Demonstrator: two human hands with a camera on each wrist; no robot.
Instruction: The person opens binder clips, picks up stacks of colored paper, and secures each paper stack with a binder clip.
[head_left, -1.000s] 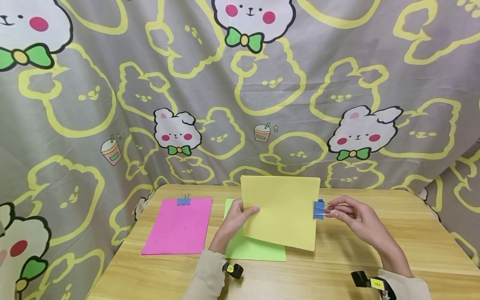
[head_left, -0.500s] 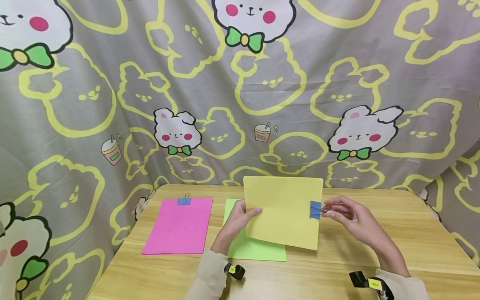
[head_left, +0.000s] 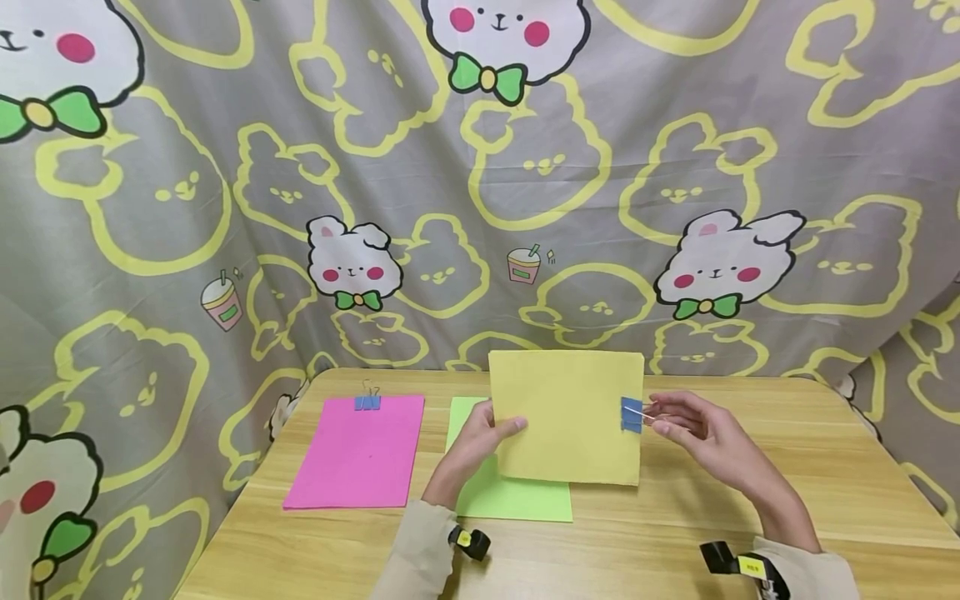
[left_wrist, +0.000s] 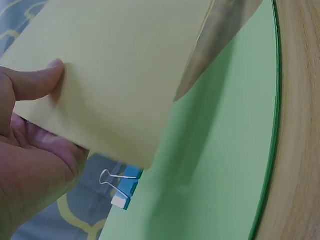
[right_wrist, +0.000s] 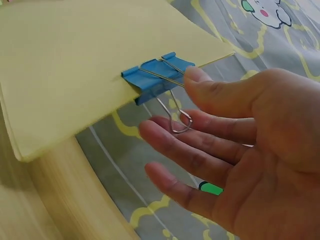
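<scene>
My left hand [head_left: 477,433] grips the left edge of a stack of yellow paper [head_left: 566,408], thumb on the front face, fingers behind. The stack is raised and tilted above the table. A blue binder clip [head_left: 632,415] sits over its right edge. My right hand [head_left: 712,433] holds that clip by its wire handles. In the right wrist view, the thumb lies on one handle and the fingers are at the other wire loop [right_wrist: 180,125]. Green paper [head_left: 517,500] lies below, partly covered; a blue binder clip [left_wrist: 127,187] on its edge shows in the left wrist view.
To the left, a stack of pink paper [head_left: 360,458] lies flat with a blue binder clip [head_left: 367,403] on its far edge. All of it is on a wooden table [head_left: 840,467]. A grey patterned curtain [head_left: 480,183] hangs behind and at the sides.
The blue clip has moved left, further onto the yellow stack's edge. The stack has shifted slightly right, and its lower edge has risen. Pink and green paper stay put.
</scene>
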